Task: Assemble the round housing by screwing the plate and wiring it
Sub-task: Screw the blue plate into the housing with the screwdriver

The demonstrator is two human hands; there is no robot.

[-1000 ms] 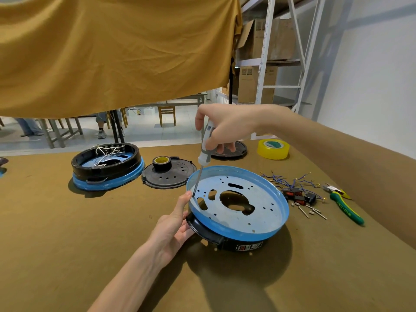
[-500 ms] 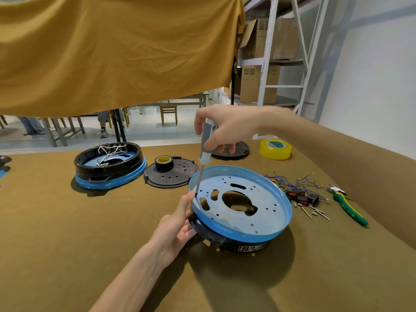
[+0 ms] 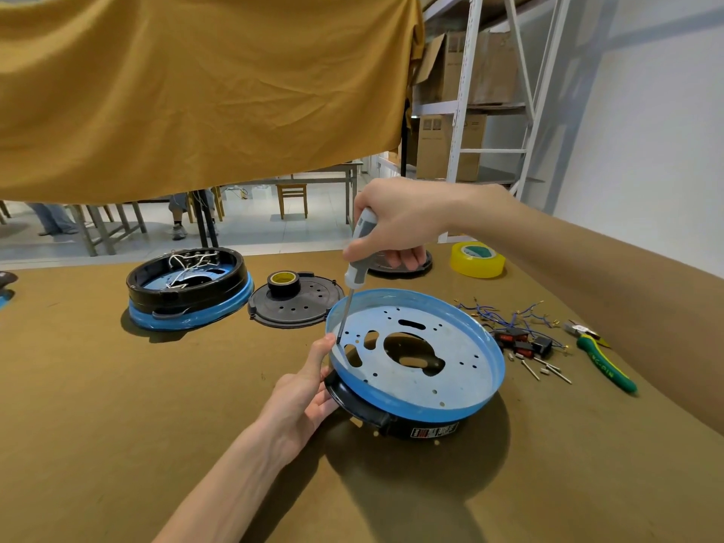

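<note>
On the brown table (image 3: 117, 405), the round housing (image 3: 415, 417) is seen tilted, with its blue-rimmed plate (image 3: 431, 370) facing up, so it is judged that downward pressure could rock it or let the tip skid out of the hole, scratching the plate or dropping a screw that cannot be made out here. The housing's rim at nine o'clock is gripped by the left hand (image 3: 303, 397), thumb over the edge. The screwdriver (image 3: 354, 276) is held in the curled right hand (image 3: 395, 221) above ten o'clock, its tip set near the plate's nine o'clock edge beside the left thumb.
</note>
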